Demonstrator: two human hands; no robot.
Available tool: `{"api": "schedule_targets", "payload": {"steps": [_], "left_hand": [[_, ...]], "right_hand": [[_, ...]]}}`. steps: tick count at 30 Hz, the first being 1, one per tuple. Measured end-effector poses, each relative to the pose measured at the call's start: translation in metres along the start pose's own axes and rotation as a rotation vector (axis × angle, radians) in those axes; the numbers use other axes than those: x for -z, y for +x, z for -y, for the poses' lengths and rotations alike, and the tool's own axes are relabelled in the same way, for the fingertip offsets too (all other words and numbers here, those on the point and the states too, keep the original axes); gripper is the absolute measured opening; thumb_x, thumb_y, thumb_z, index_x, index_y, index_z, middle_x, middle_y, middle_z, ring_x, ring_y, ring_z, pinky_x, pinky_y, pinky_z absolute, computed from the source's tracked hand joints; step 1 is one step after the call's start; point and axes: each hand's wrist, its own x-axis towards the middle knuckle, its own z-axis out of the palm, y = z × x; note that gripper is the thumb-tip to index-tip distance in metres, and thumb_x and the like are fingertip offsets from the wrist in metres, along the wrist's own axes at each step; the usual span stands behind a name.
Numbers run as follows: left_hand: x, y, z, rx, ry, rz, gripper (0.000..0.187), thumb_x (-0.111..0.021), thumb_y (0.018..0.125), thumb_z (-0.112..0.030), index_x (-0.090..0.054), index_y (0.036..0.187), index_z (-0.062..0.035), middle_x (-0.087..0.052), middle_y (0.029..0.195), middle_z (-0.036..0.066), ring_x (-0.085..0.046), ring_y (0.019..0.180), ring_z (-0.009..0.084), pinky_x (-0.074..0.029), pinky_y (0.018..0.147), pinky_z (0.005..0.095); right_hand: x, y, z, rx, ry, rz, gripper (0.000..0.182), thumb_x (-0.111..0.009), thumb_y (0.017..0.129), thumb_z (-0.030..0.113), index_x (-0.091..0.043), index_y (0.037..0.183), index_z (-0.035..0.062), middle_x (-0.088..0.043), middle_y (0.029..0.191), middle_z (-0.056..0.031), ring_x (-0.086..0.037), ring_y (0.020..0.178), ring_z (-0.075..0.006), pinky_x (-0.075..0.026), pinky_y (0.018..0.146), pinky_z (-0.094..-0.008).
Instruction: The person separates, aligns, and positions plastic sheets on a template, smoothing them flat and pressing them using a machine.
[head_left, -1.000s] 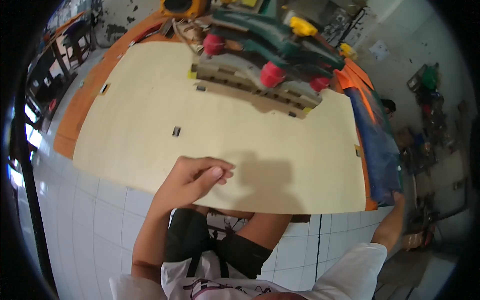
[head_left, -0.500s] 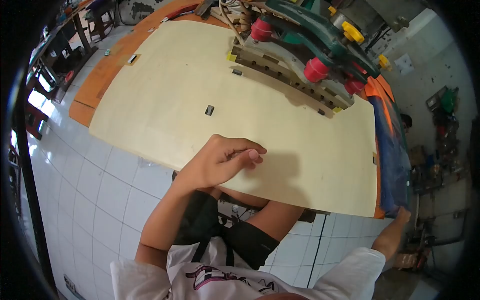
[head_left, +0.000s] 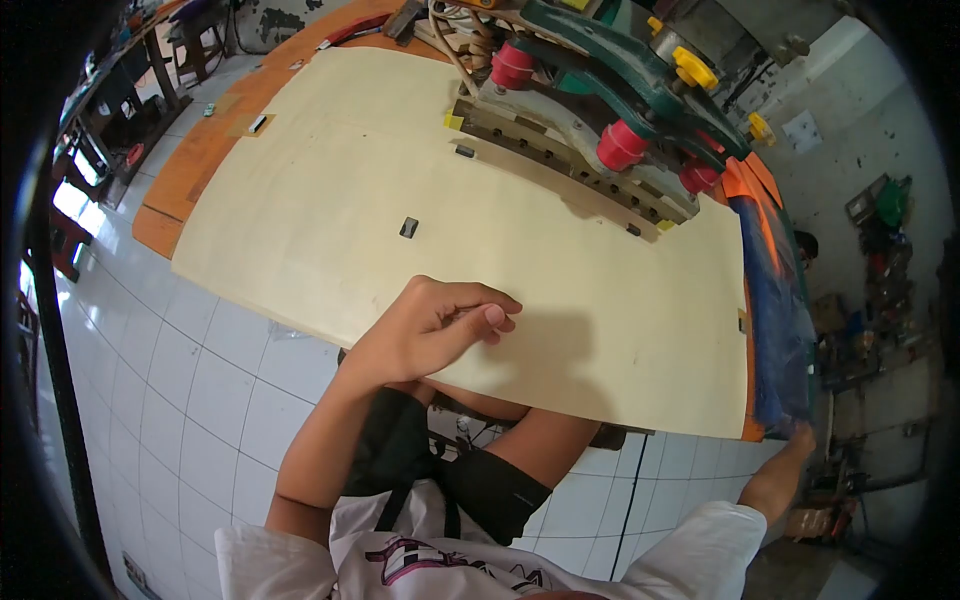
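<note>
My left hand (head_left: 445, 325) hovers over the front part of a large cream sheet (head_left: 300, 210), casting a shadow on it. Its fingers are curled in with the thumb against them, and I see nothing in them. At the far right, my right hand (head_left: 801, 440) reaches to the lower end of a stack of blue plastic sheets (head_left: 778, 340); its fingers are too small and hidden to make out. A small dark slot (head_left: 409, 228) shows in the cream sheet beyond my left hand.
A dark green machine frame (head_left: 600, 70) with red cups (head_left: 622, 146) and yellow knobs (head_left: 694, 69) holds a long metal bar (head_left: 570, 160) over the sheet's back right. Orange sheets (head_left: 750, 182) lie beside it. Cables (head_left: 462, 50) hang at the back.
The whole view has shifted slightly, so the table and machine sit a little further left. Both hands keep nearly the same pose.
</note>
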Motion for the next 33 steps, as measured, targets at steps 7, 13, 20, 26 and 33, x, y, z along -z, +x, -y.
{"api": "schedule_targets", "payload": {"steps": [7, 13, 20, 26, 33], "left_hand": [[-0.001, 0.000, 0.001, -0.026, 0.010, -0.008, 0.029, -0.057, 0.100, -0.014, -0.069, 0.106, 0.0113, -0.074, 0.089, 0.018, -0.072, 0.081, 0.0202, -0.058, 0.077, 0.0314], [0.000, -0.001, 0.001, -0.015, -0.002, -0.015, 0.028, -0.057, 0.100, -0.013, -0.069, 0.107, 0.0110, -0.074, 0.089, 0.017, -0.071, 0.081, 0.0197, -0.058, 0.077, 0.0313], [0.001, 0.000, 0.000, 0.004, -0.006, -0.005, 0.029, -0.057, 0.100, -0.014, -0.070, 0.108, 0.0102, -0.074, 0.090, 0.017, -0.071, 0.082, 0.0190, -0.058, 0.078, 0.0311], [0.002, 0.001, -0.001, -0.018, 0.032, 0.014, 0.028, -0.056, 0.100, -0.013, -0.070, 0.106, 0.0103, -0.074, 0.090, 0.017, -0.072, 0.082, 0.0203, -0.058, 0.078, 0.0316], [0.000, 0.001, 0.001, -0.016, 0.005, 0.011, 0.027, -0.054, 0.100, -0.011, -0.069, 0.107, 0.0115, -0.074, 0.090, 0.018, -0.072, 0.083, 0.0210, -0.058, 0.078, 0.0315]], "right_hand": [[0.003, -0.002, 0.003, 0.011, 0.067, 0.002, 0.032, -0.065, 0.080, 0.021, -0.072, 0.100, -0.0032, -0.072, 0.096, -0.0191, -0.071, 0.085, -0.0324, -0.057, 0.080, -0.0444], [0.005, 0.000, 0.013, 0.000, 0.178, 0.033, 0.028, -0.065, 0.079, 0.018, -0.073, 0.096, -0.0028, -0.073, 0.090, -0.0181, -0.072, 0.080, -0.0307, -0.059, 0.077, -0.0428], [0.002, -0.021, 0.018, -0.024, 0.193, -0.077, 0.031, -0.063, 0.081, 0.016, -0.073, 0.102, -0.0031, -0.072, 0.102, -0.0256, -0.071, 0.096, -0.0387, -0.057, 0.088, -0.0476], [0.009, -0.054, 0.030, -0.001, 0.087, -0.190, 0.033, -0.059, 0.084, 0.017, -0.072, 0.106, -0.0048, -0.068, 0.114, -0.0297, -0.068, 0.107, -0.0437, -0.055, 0.094, -0.0499], [0.007, -0.021, 0.013, 0.150, 0.035, -0.115, 0.036, -0.055, 0.087, 0.021, -0.073, 0.108, -0.0041, -0.070, 0.111, -0.0274, -0.068, 0.104, -0.0443, -0.055, 0.092, -0.0505]]}}
